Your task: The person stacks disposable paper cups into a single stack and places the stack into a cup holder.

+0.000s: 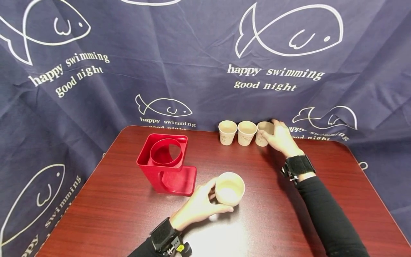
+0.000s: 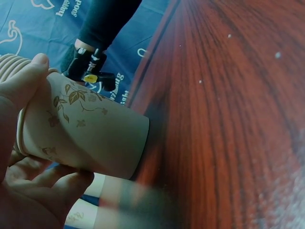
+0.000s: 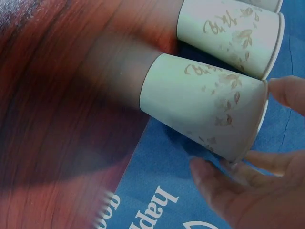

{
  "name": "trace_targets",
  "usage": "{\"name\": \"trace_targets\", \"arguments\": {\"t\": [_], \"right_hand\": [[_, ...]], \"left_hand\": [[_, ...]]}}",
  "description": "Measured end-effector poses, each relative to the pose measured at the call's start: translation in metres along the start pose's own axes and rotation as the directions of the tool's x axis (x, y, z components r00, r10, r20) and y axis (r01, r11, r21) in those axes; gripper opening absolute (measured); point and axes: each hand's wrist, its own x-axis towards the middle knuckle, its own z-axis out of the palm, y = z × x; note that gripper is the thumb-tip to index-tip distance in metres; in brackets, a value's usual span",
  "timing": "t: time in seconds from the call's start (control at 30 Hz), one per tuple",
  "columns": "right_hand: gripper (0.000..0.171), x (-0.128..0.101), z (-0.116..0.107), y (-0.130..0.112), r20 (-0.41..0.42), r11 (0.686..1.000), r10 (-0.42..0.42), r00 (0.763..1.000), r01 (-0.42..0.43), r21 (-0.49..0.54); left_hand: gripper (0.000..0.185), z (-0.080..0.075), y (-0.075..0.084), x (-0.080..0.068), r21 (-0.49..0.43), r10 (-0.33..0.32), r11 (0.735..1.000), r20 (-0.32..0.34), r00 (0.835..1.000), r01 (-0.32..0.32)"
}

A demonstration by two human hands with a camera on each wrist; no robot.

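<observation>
My left hand (image 1: 197, 206) holds a stack of nested paper cups (image 1: 229, 191) over the front middle of the table. Several stacked rims and a brown leaf print show on the cups (image 2: 86, 124) in the left wrist view. At the back edge, my right hand (image 1: 282, 140) has its thumb and fingers around the rim of the rightmost paper cup (image 1: 260, 140), which stands upright. In the right wrist view this printed cup (image 3: 200, 105) sits between the thumb (image 3: 288, 93) and fingers. Two more paper cups, a middle one (image 1: 245, 137) and a left one (image 1: 227, 137), stand beside it in a row.
A red stand (image 1: 167, 167) with a round ring on top and a flat base is left of my left hand. The brown wooden table (image 1: 128, 214) is backed by a dark blue cloth (image 1: 205, 71) printed with white fish and words.
</observation>
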Motion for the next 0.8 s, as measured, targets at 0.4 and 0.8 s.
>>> {"name": "trace_targets", "arguments": {"t": [0.4,0.8], "right_hand": [[0.083,0.0,0.004,0.007,0.028,0.998,0.018,0.999,-0.016,-0.056],[0.079,-0.012,-0.002,0.006,0.012,0.999,0.014,1.0,-0.014,-0.03]], "left_hand": [[0.078,0.0,0.001,0.001,-0.04,-0.016,0.999,0.006,1.0,0.016],[0.079,0.0,0.001,0.0,-0.014,-0.021,1.0,-0.008,1.0,0.021]]}}
